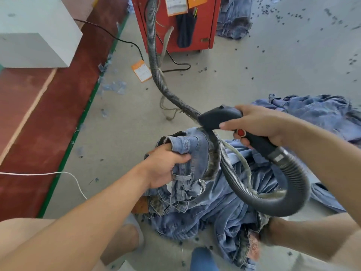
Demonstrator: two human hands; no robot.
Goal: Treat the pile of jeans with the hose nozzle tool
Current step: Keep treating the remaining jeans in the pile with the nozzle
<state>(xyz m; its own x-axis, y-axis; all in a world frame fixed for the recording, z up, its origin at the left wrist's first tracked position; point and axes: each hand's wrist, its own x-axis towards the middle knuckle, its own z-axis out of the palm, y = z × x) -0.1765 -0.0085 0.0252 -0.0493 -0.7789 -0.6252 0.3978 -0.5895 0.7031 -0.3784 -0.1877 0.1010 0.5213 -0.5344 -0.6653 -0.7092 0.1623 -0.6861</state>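
Observation:
A pile of blue jeans (213,208) lies on the floor in front of me. My left hand (166,167) grips the waistband of the top pair and lifts it off the pile. My right hand (256,124) is closed around the black hose nozzle tool (220,116), which has a red button on its handle. The nozzle's head touches the raised denim at the waistband. A grey ribbed hose (291,190) loops from the handle over the jeans and runs back to a red machine (175,22).
More jeans (320,112) lie at the right and behind the red machine. Small dark bits and blue scraps litter the grey floor (254,75). A white box (37,32) stands at the far left on a red strip. Black and white cables cross the floor. An orange tag (141,71) lies near the hose.

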